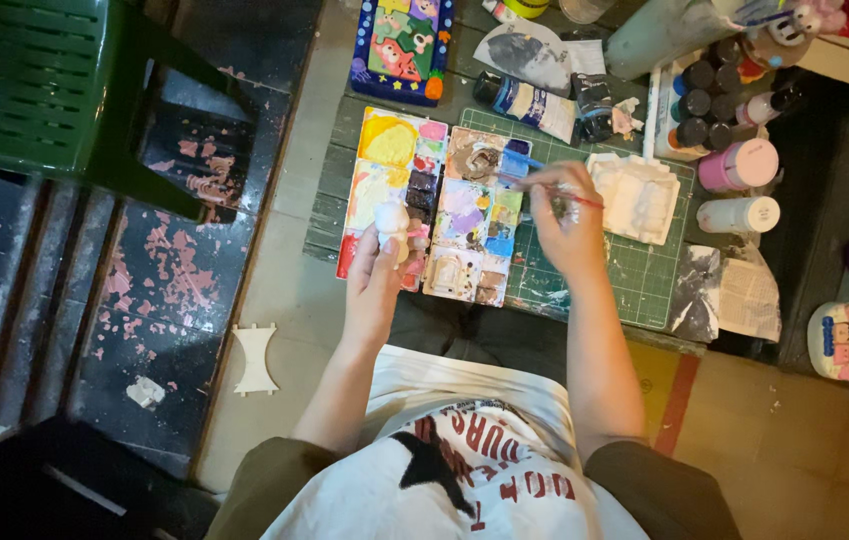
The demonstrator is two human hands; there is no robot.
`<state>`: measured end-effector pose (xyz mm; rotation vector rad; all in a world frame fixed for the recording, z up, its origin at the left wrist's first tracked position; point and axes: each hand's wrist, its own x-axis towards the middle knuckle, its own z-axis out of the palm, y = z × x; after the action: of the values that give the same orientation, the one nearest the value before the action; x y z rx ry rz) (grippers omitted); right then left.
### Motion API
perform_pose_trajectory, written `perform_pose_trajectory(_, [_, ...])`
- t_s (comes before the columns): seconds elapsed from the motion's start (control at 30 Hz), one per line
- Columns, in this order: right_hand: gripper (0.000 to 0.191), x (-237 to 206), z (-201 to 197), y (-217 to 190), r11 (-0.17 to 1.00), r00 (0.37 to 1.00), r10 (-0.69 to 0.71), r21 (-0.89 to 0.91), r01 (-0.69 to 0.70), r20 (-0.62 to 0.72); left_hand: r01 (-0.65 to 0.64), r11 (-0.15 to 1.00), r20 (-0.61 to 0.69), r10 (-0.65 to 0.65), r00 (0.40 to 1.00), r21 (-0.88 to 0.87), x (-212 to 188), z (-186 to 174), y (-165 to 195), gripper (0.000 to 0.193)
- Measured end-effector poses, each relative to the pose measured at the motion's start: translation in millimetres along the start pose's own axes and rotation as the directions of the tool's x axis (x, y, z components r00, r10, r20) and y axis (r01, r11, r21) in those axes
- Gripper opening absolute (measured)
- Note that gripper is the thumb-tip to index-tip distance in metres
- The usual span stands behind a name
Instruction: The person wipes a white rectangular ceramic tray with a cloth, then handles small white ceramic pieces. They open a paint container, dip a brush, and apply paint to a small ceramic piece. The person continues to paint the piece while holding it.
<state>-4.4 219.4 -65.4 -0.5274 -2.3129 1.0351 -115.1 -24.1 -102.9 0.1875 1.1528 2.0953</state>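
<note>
My left hand (374, 285) holds a small white figurine (391, 222) over the lower left of a paint-smeared palette (389, 160). My right hand (566, 222) grips a thin paintbrush (554, 188) whose tip reaches left onto a second palette (472, 215) covered in mixed colours, near a brown and white patch. Both palettes lie side by side on a green cutting mat (644, 280) on a low table.
A white moulded tray (636, 196) lies right of my right hand. Paint bottles (704, 95), a pink jar (739, 165) and a white jar (741, 214) stand at right. Paint tubes (534, 105) and a colourful picture board (401, 40) lie behind. A green plastic chair (34, 85) stands left.
</note>
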Motion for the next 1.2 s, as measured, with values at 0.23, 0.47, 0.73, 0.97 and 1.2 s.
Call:
perform_pose_trajectory(0.23, [0.005,3,3,1,0.998,1.000,-0.017,0.056,0.018,-0.013,-0.009,1.000,0.013,0.009,1.000,0.013,1,2,1,0.042])
perform_pose_trajectory(0.47, [0.005,2,3,4,0.997,0.999,0.028,0.075,-0.025,-0.036,-0.017,1.000,0.031,0.017,0.999,0.001,-1,3,3,0.042])
perform_pose_trajectory(0.73, [0.003,3,5,7,0.996,0.999,0.013,0.087,-0.010,-0.033,-0.008,1.000,0.013,0.008,1.000,-0.010,-1,4,2,0.042])
perform_pose_trajectory(0.97, [0.004,3,8,13,0.999,1.000,0.010,0.036,-0.010,-0.013,0.010,1.000,-0.005,-0.010,1.000,0.001,0,3,1,0.042])
perform_pose_trajectory(1.2, [0.006,4,7,13,0.985,0.995,0.091,0.152,-0.084,-0.039,0.004,1.000,-0.004,-0.004,1.000,0.014,0,2,-1,0.043])
